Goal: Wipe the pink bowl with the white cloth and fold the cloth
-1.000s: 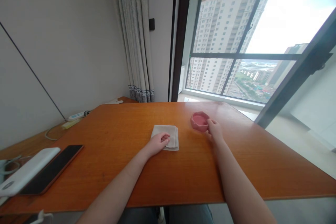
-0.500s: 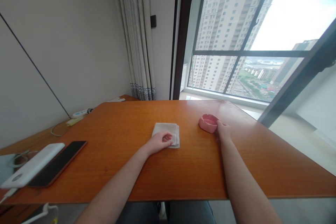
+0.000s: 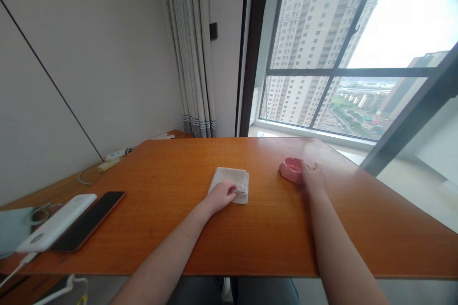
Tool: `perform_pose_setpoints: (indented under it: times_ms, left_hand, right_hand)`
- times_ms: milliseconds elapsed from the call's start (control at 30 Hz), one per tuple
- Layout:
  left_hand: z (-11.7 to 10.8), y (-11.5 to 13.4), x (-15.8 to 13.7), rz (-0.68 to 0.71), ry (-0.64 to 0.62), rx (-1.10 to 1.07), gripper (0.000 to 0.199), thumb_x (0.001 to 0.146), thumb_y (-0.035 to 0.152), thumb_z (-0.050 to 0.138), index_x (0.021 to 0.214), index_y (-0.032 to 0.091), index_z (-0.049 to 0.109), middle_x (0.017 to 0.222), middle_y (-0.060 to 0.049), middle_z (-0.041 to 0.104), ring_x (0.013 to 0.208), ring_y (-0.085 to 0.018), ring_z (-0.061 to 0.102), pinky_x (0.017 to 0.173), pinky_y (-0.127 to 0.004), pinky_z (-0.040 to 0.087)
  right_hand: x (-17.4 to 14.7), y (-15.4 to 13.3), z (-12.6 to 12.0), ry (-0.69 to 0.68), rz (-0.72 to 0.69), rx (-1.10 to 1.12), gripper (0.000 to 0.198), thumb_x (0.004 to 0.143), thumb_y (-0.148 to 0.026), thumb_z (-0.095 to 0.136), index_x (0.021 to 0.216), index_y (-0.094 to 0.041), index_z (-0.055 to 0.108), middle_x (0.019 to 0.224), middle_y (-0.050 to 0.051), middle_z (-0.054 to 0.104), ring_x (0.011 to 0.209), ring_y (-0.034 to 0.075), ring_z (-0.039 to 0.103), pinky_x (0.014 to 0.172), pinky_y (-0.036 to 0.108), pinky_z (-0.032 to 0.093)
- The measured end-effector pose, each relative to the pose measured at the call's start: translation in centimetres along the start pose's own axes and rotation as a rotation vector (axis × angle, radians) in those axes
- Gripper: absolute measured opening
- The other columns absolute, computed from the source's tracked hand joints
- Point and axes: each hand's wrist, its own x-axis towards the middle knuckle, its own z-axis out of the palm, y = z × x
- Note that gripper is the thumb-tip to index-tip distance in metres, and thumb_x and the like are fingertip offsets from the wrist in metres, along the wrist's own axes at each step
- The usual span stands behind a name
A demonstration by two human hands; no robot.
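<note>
Pinching the folded, square cloth (image 3: 224, 174) on the smooth wood counter (image 3: 265, 233), the left hand (image 3: 222, 195) curls; between the cloth's two and three o'clock, the right hand (image 3: 315, 178) touches the faceted ashtray (image 3: 290, 172), grip unclear.

No legible text or numbers; only a small oval mark (image 3: 37, 238), too blurred to read, on the white device (image 3: 63, 218)
</note>
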Motion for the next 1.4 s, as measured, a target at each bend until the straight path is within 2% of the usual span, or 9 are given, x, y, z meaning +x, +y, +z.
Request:
perform_pose_setpoints:
  times_ms: [133, 333, 433, 533, 633, 800, 933, 1100, 1400]
  left_hand:
    - [0.3, -0.3, 0.5, -0.104, 0.078, -0.151, 0.020, 0.075, 0.036, 0.055, 0.071, 0.016, 0.055, 0.065, 0.002, 0.049, 0.063, -0.013, 0.044, 0.059, -0.024, 0.035]
    - [0.2, -1.1, 1.5, -0.229, 0.473, -0.759, 0.019, 0.076, 0.038, 0.052, 0.082, 0.019, 0.049, 0.077, 0.000, 0.056, 0.072, -0.013, 0.055, 0.069, -0.024, 0.044]
    - [-1.4, -2.4, 1.6, -0.266, 0.850, -0.836, 0.014, 0.080, 0.031, 0.044, 0.091, 0.022, 0.044, 0.092, -0.002, 0.058, 0.085, -0.012, 0.058, 0.078, -0.025, 0.047]
    - [-3.5, -4.3, 1.4, -0.461, 1.058, -0.559, 0.021, 0.081, 0.020, 0.035, 0.102, 0.022, 0.038, 0.106, -0.006, 0.055, 0.095, -0.012, 0.057, 0.082, -0.023, 0.047]
    - [-4.7, -6.1, 1.3, -0.636, 1.018, -0.347, 0.029, 0.079, 0.014, 0.031, 0.107, 0.019, 0.037, 0.116, -0.011, 0.052, 0.103, -0.014, 0.055, 0.082, -0.025, 0.047]
    - [-5.2, -6.8, 1.0, -0.607, 0.758, -0.197, 0.018, 0.072, 0.013, 0.048, 0.088, 0.020, 0.053, 0.104, -0.007, 0.059, 0.100, -0.018, 0.056, 0.085, -0.029, 0.044]
    - [-5.7, -6.2, -0.3, -0.627, 0.567, 0.070, 0.014, 0.063, 0.018, 0.061, 0.076, 0.019, 0.056, 0.101, -0.011, 0.061, 0.107, -0.031, 0.052, 0.092, -0.045, 0.036]
    - [-6.4, -5.9, -1.3, -0.757, 0.218, 0.539, 0.030, 0.079, 0.037, 0.049, 0.102, 0.018, 0.053, 0.101, -0.015, 0.064, 0.099, -0.033, 0.057, 0.084, -0.048, 0.038]
    - [-6.0, -5.7, -0.7, -0.624, 0.226, 0.517, 0.022, 0.081, 0.021, 0.048, 0.103, 0.020, 0.053, 0.102, -0.013, 0.065, 0.097, -0.027, 0.059, 0.080, -0.036, 0.041]
  right_hand:
    - [-3.6, -3.8, 0.4, 0.159, -0.357, 0.172, 0.045, 0.081, -0.041, 0.041, 0.114, -0.014, 0.055, 0.110, 0.013, 0.058, 0.093, 0.024, 0.056, 0.083, 0.037, 0.042]
    - [-11.4, -6.8, 4.8, -0.659, -0.742, 0.144, 0.026, 0.081, -0.030, 0.044, 0.098, -0.018, 0.060, 0.089, 0.005, 0.061, 0.068, 0.015, 0.053, 0.070, 0.029, 0.043]
    - [-13.3, -6.6, 5.9, -0.823, -0.837, -0.028, 0.032, 0.073, -0.032, 0.058, 0.103, -0.022, 0.060, 0.105, 0.006, 0.058, 0.091, 0.019, 0.054, 0.086, 0.034, 0.040]
    - [-12.7, -5.9, 6.3, -0.837, -0.852, -0.175, 0.038, 0.067, -0.027, 0.062, 0.105, -0.024, 0.061, 0.118, 0.005, 0.054, 0.112, 0.025, 0.046, 0.100, 0.041, 0.028]
    - [-11.1, -5.1, 6.4, -0.753, -0.754, -0.272, 0.039, 0.069, -0.024, 0.060, 0.107, -0.022, 0.061, 0.124, 0.007, 0.052, 0.116, 0.027, 0.044, 0.103, 0.042, 0.025]
    - [-9.3, -4.6, 6.2, -0.585, -0.665, -0.278, 0.036, 0.077, -0.026, 0.052, 0.111, -0.017, 0.059, 0.120, 0.013, 0.053, 0.113, 0.027, 0.047, 0.099, 0.040, 0.031]
    - [-9.5, -4.8, 5.4, -0.734, -0.781, -0.097, 0.031, 0.071, -0.023, 0.056, 0.102, -0.018, 0.060, 0.108, 0.008, 0.056, 0.102, 0.021, 0.052, 0.091, 0.032, 0.038]
    - [-10.0, -5.3, 4.8, -0.769, -0.801, -0.150, 0.018, 0.061, -0.009, 0.053, 0.076, -0.018, 0.058, 0.090, 0.005, 0.054, 0.085, 0.017, 0.052, 0.078, 0.027, 0.040]
    - [-10.1, -6.3, 3.5, -0.761, -0.854, -0.205, 0.009, 0.063, -0.012, 0.050, 0.064, -0.020, 0.045, 0.071, 0.000, 0.051, 0.067, 0.014, 0.047, 0.063, 0.023, 0.034]
